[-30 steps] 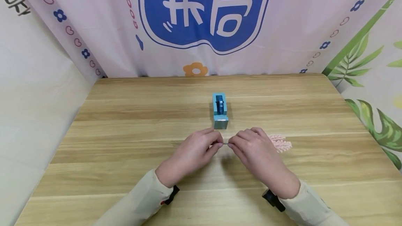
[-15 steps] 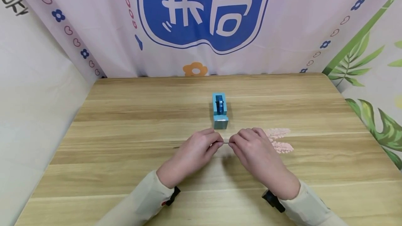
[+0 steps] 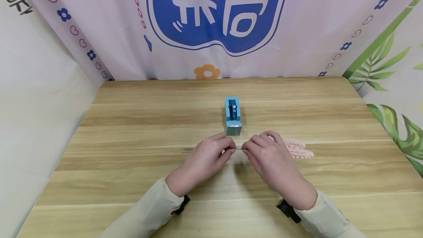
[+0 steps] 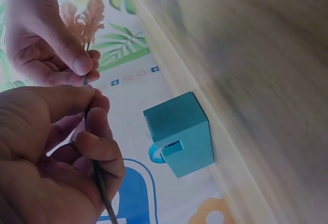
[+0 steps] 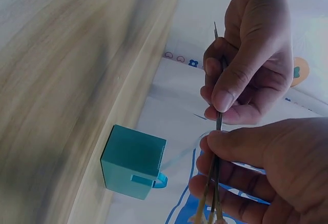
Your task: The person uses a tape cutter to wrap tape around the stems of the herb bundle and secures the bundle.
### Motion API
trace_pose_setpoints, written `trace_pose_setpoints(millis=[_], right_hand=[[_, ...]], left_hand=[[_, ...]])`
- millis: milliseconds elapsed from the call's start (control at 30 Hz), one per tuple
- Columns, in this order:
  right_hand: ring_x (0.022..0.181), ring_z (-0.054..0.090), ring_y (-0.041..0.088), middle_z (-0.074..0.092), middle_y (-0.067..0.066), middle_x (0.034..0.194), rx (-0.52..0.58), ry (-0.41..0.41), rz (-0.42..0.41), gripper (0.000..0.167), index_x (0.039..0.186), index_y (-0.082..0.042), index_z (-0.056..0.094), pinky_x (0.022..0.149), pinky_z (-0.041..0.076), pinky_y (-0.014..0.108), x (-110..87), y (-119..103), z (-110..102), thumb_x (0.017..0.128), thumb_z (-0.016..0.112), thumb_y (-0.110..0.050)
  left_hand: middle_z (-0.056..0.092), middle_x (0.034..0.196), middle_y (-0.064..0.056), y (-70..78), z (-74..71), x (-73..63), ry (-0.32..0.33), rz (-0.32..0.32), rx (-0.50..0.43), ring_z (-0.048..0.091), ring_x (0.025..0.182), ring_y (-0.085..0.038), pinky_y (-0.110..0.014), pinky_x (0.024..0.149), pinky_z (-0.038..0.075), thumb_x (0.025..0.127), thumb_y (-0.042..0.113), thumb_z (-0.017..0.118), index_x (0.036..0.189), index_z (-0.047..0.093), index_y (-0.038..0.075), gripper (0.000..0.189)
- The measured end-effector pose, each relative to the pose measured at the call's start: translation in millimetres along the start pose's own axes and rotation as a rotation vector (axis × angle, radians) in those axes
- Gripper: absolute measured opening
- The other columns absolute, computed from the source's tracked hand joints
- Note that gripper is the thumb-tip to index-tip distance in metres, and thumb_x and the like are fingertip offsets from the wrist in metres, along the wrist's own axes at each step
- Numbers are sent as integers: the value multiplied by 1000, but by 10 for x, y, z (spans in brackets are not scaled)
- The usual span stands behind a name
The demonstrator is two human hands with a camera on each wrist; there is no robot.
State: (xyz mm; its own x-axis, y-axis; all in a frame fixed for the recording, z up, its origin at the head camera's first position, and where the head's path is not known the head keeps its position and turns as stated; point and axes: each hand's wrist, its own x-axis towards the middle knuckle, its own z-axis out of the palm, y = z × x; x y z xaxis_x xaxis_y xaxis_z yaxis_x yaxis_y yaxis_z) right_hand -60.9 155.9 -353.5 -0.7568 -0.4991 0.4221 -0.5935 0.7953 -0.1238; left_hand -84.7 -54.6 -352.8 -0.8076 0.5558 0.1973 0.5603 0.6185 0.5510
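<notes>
Both hands hold a bundle of thin dark flower stems [image 5: 219, 121], level over the table in the head view. My left hand [image 3: 205, 159] pinches the bundle left of centre, and the tail of the stems sticks out past it. Close by, my right hand [image 3: 269, 162] pinches it nearer the flower heads. Fluffy pink flower heads [image 3: 299, 149] show beyond the right hand, partly hidden by it. Only a short length of stem is bare between the two sets of fingertips. A blue tape dispenser [image 3: 233, 127] stands just beyond the hands.
The wood-grain table [image 3: 132, 120] extends around the hands. A printed curtain [image 3: 125, 58] hangs along its back edge, and a leaf-patterned sheet [image 3: 393, 83] is at the right. A roll of tape [image 3: 233, 109] sits in the dispenser.
The pink flower heads spread apart half a second ago and now lie closer together, as the stems turn between the fingers. Both hands stay in nearly the same place.
</notes>
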Motion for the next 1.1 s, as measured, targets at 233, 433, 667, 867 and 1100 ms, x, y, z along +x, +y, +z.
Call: trace_pose_setpoints(millis=[233, 433, 667, 867, 1100], right_hand=[[91, 70, 17, 74, -3, 92, 6, 20, -12, 2, 97, -15, 76, 103, 50, 49, 0, 15, 1, 95, 76, -14], [84, 71, 15, 74, -2, 90, 11, 19, 12, 4, 95, -14, 76, 105, 50, 51, 7, 21, 5, 93, 79, -14], [86, 71, 18, 76, -2, 92, -17, -21, 34, 4, 99, -16, 77, 96, 48, 49, 11, 9, -20, 94, 78, -16], [89, 70, 19, 76, -2, 94, -7, -35, 31, 5, 100, -15, 78, 97, 48, 50, 23, 18, -9, 96, 76, -17], [87, 71, 16, 75, -3, 90, 6, 25, -17, 5, 95, -15, 77, 99, 49, 48, 44, 46, 41, 91, 81, -15]], left_hand=[[75, 93, -2, 12, -20, 26, -57, -11, 29, 64, 83, -10, -29, 76, 58, 103, 13, 66, 103, 78, 7, 14], [71, 89, 1, 30, -34, 51, -69, -13, 24, 58, 79, -10, -27, 74, 54, 104, 13, 65, 103, 77, 6, 13], [72, 90, 0, 35, -37, 67, -46, -16, 17, 60, 79, -9, -27, 73, 53, 102, 12, 68, 100, 77, 8, 10], [73, 91, 0, 18, -34, 55, -21, -9, 6, 62, 80, -10, -28, 74, 54, 101, 9, 69, 97, 76, 8, 8], [73, 94, -1, 19, -41, 49, -34, -45, 11, 62, 81, -10, -28, 74, 55, 101, 11, 69, 100, 77, 8, 8]])
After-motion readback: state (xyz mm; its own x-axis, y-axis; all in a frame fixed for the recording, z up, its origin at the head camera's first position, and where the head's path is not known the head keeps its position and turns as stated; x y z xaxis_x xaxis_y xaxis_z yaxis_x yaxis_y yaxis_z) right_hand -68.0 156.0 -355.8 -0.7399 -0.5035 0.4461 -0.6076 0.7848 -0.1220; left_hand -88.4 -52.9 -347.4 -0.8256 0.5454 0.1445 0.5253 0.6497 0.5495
